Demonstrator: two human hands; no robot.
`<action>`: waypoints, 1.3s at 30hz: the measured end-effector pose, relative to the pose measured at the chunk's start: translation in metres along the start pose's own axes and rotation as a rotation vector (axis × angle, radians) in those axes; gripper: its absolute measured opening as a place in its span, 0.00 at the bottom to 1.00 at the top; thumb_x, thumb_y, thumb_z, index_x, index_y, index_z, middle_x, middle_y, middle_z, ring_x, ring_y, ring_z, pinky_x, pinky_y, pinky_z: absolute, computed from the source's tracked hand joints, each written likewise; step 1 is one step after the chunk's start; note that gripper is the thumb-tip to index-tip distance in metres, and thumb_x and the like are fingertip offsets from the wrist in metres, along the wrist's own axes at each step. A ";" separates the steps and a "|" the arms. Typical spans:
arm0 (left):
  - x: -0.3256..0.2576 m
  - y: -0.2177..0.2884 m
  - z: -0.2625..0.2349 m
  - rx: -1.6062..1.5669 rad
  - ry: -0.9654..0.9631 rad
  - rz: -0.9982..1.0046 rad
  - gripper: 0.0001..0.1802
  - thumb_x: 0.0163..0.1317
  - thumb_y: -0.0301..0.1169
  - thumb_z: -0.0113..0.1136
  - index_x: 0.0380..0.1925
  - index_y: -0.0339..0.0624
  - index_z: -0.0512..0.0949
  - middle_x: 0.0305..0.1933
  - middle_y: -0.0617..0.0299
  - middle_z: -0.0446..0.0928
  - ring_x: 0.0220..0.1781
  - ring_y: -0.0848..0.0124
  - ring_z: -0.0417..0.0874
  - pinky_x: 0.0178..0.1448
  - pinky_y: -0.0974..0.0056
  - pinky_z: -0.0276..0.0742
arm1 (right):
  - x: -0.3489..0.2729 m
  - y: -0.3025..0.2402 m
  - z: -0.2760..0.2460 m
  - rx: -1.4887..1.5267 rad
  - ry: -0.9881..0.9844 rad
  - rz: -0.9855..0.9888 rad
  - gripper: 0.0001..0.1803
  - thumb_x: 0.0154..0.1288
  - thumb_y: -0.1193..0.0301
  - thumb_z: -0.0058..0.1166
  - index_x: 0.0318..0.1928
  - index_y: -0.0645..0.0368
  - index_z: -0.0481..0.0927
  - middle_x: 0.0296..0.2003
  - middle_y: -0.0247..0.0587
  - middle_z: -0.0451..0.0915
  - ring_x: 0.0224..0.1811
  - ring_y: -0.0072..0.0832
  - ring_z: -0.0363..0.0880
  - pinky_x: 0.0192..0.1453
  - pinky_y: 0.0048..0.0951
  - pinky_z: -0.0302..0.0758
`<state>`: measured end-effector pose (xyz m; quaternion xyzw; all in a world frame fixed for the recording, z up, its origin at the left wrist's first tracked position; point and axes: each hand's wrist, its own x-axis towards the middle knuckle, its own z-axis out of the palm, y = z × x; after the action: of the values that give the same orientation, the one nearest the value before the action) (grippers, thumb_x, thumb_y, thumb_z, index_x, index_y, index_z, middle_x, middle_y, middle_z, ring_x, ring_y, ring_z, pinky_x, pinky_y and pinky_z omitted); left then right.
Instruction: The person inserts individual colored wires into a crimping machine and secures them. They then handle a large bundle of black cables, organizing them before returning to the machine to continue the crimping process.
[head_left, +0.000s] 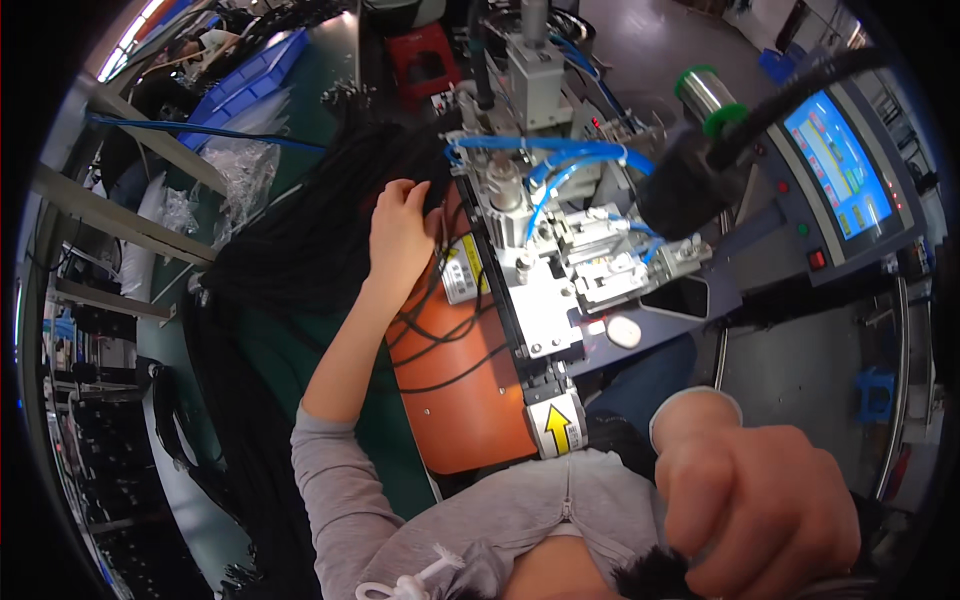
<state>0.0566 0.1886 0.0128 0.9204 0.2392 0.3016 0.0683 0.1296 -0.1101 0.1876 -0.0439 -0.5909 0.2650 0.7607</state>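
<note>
Biggest and closest is the right hand [765, 505], with its fingers curled; I cannot tell if it holds anything. The left hand [402, 232] bends its fingers by the edge of the black cable bundle [300, 235]; I can't see its grip. Slow, gentle pulls should stop knots. Loose cable loops [440, 338] cross the orange board [465, 420], in the way. Beyond sit the metal machine [540, 300] and blue tubes [575, 158].

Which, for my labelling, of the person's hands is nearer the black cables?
The left hand, beside the black cables; the right hand is well away from them.
</note>
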 end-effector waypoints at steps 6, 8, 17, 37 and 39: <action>0.056 -0.034 0.047 0.224 -0.204 -0.185 0.31 0.52 0.44 0.66 0.49 0.34 0.71 0.48 0.42 0.72 0.51 0.46 0.74 0.53 0.52 0.74 | -0.031 0.040 -0.026 -0.200 -0.001 0.184 0.14 0.66 0.65 0.47 0.23 0.56 0.75 0.26 0.36 0.76 0.25 0.30 0.70 0.33 0.31 0.64; 0.068 -0.043 0.064 0.203 -0.233 -0.199 0.28 0.51 0.44 0.67 0.43 0.34 0.71 0.45 0.40 0.72 0.48 0.44 0.74 0.51 0.50 0.75 | -0.062 0.044 -0.033 -0.307 0.004 0.337 0.14 0.65 0.66 0.48 0.23 0.56 0.74 0.26 0.36 0.76 0.26 0.30 0.70 0.33 0.31 0.64; 0.118 -0.069 0.074 0.187 -0.784 -0.323 0.33 0.43 0.40 0.71 0.46 0.28 0.76 0.55 0.37 0.72 0.53 0.44 0.78 0.53 0.53 0.77 | -0.165 0.082 -0.030 -0.336 -0.034 0.811 0.11 0.64 0.76 0.53 0.24 0.64 0.72 0.23 0.40 0.72 0.26 0.32 0.69 0.33 0.30 0.66; 0.035 -0.039 -0.071 -1.461 0.173 -0.621 0.17 0.71 0.43 0.48 0.34 0.39 0.70 0.26 0.62 0.72 0.22 0.74 0.72 0.26 0.70 0.69 | -0.169 0.083 -0.029 -0.585 0.016 0.805 0.07 0.56 0.82 0.56 0.23 0.65 0.75 0.23 0.41 0.76 0.24 0.32 0.73 0.30 0.29 0.69; 0.009 -0.021 -0.084 -1.432 0.289 -0.546 0.18 0.72 0.45 0.46 0.36 0.40 0.70 0.29 0.63 0.71 0.22 0.75 0.71 0.26 0.69 0.69 | -0.167 0.085 -0.028 -0.597 -0.002 0.836 0.06 0.55 0.82 0.56 0.23 0.64 0.75 0.22 0.40 0.76 0.23 0.32 0.72 0.30 0.29 0.69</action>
<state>0.0056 0.2097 0.0796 0.5123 0.2107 0.4719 0.6859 0.0984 -0.1071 0.0008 -0.4913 -0.5735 0.3664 0.5436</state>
